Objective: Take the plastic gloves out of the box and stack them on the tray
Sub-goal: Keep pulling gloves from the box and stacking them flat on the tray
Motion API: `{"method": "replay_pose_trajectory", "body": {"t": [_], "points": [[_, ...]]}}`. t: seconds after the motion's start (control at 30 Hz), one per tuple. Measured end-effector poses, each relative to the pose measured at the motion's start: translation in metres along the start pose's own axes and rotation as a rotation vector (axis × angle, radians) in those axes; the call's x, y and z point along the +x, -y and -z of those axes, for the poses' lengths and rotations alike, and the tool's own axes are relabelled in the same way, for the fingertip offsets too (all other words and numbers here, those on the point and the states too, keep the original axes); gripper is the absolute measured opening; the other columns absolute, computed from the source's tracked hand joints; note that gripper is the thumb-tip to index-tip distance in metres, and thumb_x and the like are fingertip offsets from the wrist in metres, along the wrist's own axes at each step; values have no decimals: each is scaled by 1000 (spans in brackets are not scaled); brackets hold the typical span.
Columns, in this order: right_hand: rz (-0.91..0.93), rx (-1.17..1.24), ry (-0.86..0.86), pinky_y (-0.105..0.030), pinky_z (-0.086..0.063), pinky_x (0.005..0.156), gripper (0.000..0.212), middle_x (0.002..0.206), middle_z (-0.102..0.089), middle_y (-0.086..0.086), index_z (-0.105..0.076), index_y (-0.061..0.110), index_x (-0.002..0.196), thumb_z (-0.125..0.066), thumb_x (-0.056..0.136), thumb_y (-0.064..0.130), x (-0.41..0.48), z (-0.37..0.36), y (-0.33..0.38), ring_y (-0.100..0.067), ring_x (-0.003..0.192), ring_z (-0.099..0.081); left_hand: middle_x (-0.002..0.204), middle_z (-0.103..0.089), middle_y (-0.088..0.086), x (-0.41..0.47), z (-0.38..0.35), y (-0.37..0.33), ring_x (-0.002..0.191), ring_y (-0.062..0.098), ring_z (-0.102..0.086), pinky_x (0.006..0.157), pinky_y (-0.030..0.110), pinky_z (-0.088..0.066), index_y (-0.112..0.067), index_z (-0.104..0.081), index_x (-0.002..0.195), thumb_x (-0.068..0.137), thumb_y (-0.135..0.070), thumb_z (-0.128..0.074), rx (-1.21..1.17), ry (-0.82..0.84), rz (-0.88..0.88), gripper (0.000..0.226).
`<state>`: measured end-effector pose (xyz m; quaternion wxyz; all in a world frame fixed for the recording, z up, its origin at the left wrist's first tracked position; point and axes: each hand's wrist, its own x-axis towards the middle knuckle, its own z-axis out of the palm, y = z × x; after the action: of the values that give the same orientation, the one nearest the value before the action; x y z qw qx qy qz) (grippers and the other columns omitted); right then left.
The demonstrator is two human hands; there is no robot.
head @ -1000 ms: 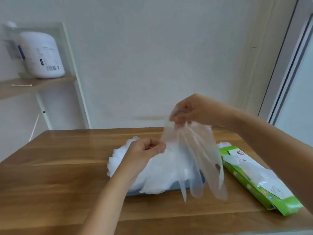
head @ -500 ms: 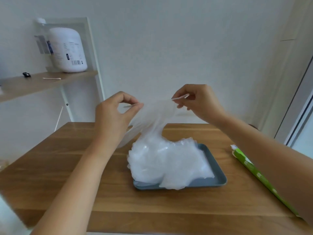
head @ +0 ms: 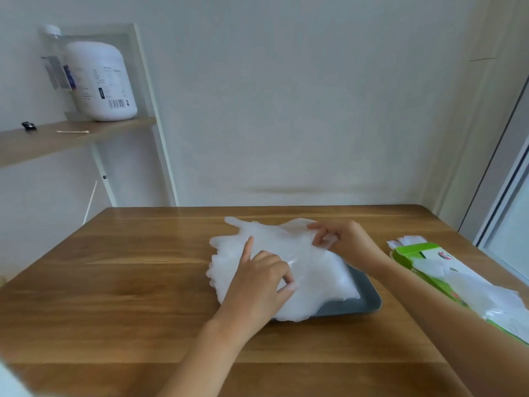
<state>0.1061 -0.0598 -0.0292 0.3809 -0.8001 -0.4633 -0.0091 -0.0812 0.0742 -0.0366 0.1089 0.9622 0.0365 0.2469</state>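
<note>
Plastic gloves (head: 309, 270): a loose heap of thin, milky, crinkled film, piled on the tray (head: 369, 306) and spilling over its left and near edges onto the bench (head: 128, 282). Scalloped fingertip shapes along the left fringe of the heap, and one flat glove finger sticking out at the far-left corner.

Tray slate-grey and matte, rectangular with rounded corners and a low raised rim. Only its near-right corner and right side showing.

Left hand (head: 257, 285) on the near-left of the heap. Index finger stretched straight and pressed on the film, thumb and remaining fingers curled together, pinching a fold of the top layer.

Right hand (head: 343, 242) at the far-right of the heap, fingers bent, thumb and fingertips nipping the edge of the top layer. Both forearms bare, reaching in from the near side.

To the right, apart from the tray, the box (head: 423, 253): green and white cardboard, long and flat, open on top. Loose gloves (head: 486, 296) bulging out of it and trailing toward the near right.

Bench of warm brown wood, smooth, with lengthwise grain bands. Behind it, a plain pale wall.

At upper left, a wooden shelf (head: 57, 138) on white metal legs. On it, a squat white plastic jug (head: 100, 81) with a barcode label, a cotton swab (head: 73, 132) and a small black item (head: 28, 126), too small to identify.
</note>
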Motion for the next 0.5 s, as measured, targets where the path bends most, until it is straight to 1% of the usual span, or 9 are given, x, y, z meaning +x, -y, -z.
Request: {"method": "replay_pose_trajectory", "body": {"t": [0.07,0.13,0.2,0.27,0.33,0.37,0.4,0.43,0.5], "points": [[-36,-22,3,-16,-42,89,24,118,-63,15,-72,22,80,-64,83,-1,-8,-4,-10,-1,106,-57,83,-58,-18,-1,-4,1,89,-1,-50,120,28,8,-33,-57,72,89,-57,-54,39,50,34,29],[-61,-53,25,-12,-38,90,25,126,-58,16,-69,26,77,-64,85,3,-15,-8,-17,-1,113,-51,78,-60,-17,-1,-5,3,87,-1,-52,117,22,12,-29,-60,66,85,-73,-39,26,52,47,52],[-72,-66,46,-3,-35,85,23,127,-55,19,-69,26,77,-65,86,5,-19,-10,-21,4,116,-43,67,-61,-12,0,-5,4,82,1,-56,116,18,3,-21,-62,60,83,-82,-20,-97,-5,77,78],[-66,-74,57,4,-32,80,18,128,-55,20,-70,26,78,-68,85,10,-20,-11,-25,8,118,-39,64,-61,-8,3,-4,4,80,4,-58,107,9,-18,-16,-65,62,86,-79,-13,-285,-112,176,86],[-57,-71,54,6,-31,80,18,129,-55,19,-69,29,78,-70,84,12,-20,-10,-26,9,118,-39,78,-67,-8,13,-3,2,84,3,-58,85,7,-35,-16,-68,76,94,-65,-20,-361,-182,295,71],[-55,-69,48,5,-32,82,21,129,-56,18,-68,31,78,-71,84,12,-20,-10,-27,8,119,-40,90,-68,-7,20,-6,0,87,3,-58,79,7,-37,-17,-68,87,97,-55,-27,-331,-186,319,57],[-55,-68,41,1,-32,84,23,129,-56,18,-67,33,77,-71,83,12,-20,-10,-26,5,120,-41,104,-68,-6,25,-11,0,94,3,-58,80,6,-37,-19,-66,101,100,-46,-34,-290,-166,324,42],[-59,-69,39,-3,-33,88,25,129,-57,17,-66,34,77,-71,83,11,-21,-10,-25,2,122,-43,119,-64,-5,30,-16,-1,105,3,-56,85,6,-35,-21,-61,118,101,-39,-38,-258,-117,319,34],[-69,-76,61,-11,-33,94,31,130,-56,17,-65,36,77,-66,85,6,-24,-10,-26,-3,125,-45,140,-50,-5,34,-32,-3,127,7,-46,95,11,-29,-21,-44,141,101,-39,-42,-213,31,313,44]]}}
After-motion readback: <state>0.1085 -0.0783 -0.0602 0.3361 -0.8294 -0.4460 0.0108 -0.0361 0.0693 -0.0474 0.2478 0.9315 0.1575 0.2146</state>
